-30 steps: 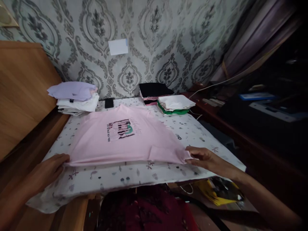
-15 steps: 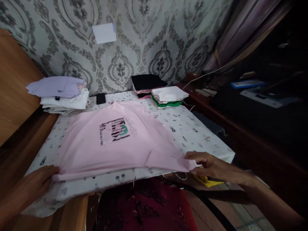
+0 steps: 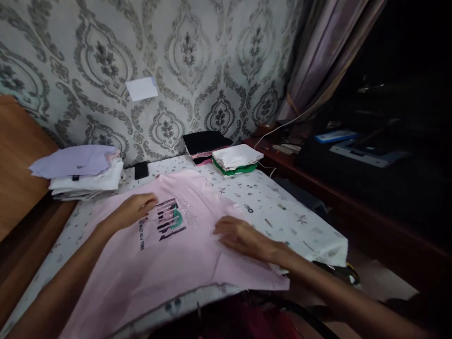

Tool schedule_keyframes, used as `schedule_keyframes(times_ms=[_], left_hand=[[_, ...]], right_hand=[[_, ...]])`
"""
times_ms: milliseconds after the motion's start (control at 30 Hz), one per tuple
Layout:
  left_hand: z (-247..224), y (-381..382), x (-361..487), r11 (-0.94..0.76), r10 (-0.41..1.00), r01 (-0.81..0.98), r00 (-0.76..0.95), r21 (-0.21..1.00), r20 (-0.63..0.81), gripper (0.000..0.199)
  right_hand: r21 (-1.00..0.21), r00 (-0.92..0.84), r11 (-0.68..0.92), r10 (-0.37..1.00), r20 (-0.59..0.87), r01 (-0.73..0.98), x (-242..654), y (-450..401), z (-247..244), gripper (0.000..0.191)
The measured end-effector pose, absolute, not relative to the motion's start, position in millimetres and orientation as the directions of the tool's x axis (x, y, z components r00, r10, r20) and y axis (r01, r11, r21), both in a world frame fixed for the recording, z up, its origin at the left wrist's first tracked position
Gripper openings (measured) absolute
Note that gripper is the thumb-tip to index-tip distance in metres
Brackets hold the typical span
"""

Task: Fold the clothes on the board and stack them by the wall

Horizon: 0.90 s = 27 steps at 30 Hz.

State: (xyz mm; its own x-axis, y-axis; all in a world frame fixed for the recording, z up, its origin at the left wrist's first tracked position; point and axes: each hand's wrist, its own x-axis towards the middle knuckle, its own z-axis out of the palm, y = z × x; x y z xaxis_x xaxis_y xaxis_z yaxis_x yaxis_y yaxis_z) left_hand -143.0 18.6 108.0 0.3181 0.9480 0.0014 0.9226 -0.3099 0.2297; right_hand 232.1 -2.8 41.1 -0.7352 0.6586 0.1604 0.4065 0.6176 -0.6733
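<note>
Cloth-covered surface point(image 3: 289, 226), pink T-shirt point(image 3: 169, 268) spread on it, likely being smoothed.
Your left hand point(image 3: 136, 209) is beside the print point(image 3: 171, 219), your right hand point(image 3: 243, 238) over the right side; you can't tell either grip's state. Next calls for light, even tension.

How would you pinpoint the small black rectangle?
Start at the patterned wall; below it spreads a white printed cloth. On it, just right of the lilac-topped stack, lies the small black rectangle. Unlike the folded black fabric topping another stack, it lies directly on the cloth.
</note>
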Motion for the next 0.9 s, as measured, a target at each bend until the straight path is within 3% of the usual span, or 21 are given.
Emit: schedule_keyframes(times_ms=[67, 167, 333, 467, 767, 900], left_hand=[[107.7, 85.0, -100.7, -0.344, 0.938, 0.918, 0.346, 0.199, 0.025, 0.036], [89.9, 169.1, -49.8, -0.266, 0.964, 0.956, 0.265, 0.123, 0.018, 0.033], [55.6, 249.4, -4.8, -0.205, 0.975, 0.977, 0.209, 0.064, -0.072, 0.034], [52.2, 278.5, 6.2, -0.215, 0.97, 0.976, 0.217, 0.029, -0.111, 0.02], [40.2, 288.9, 31.1, -0.207, 0.978, 0.976, 0.207, 0.068, -0.002, 0.028], [34.2, 272.9, 27.3, -0.22, 0.975, 0.963, 0.222, 0.156, 0.004, 0.029]], right_hand=[[-0.583, -0.781, 0.737, 0.568, 0.26, 0.341, 220.3, -3.6, 24.5, 0.03], [-0.506, -0.81, 0.801, 0.509, 0.293, 0.32, 215.9, -8.0, 10.4, 0.029], [-0.51, -0.803, 0.796, 0.518, 0.295, 0.326, 221.3, -9.4, 12.8, 0.028], [-0.537, -0.793, 0.772, 0.542, 0.276, 0.341, 225.4, -5.8, 14.4, 0.027], [-0.547, -0.761, 0.729, 0.605, 0.233, 0.412, 227.2, -8.0, 13.0, 0.025], [-0.567, -0.563, 0.634, 0.759, 0.327, 0.525, 240.3, -0.5, 4.2, 0.03]])
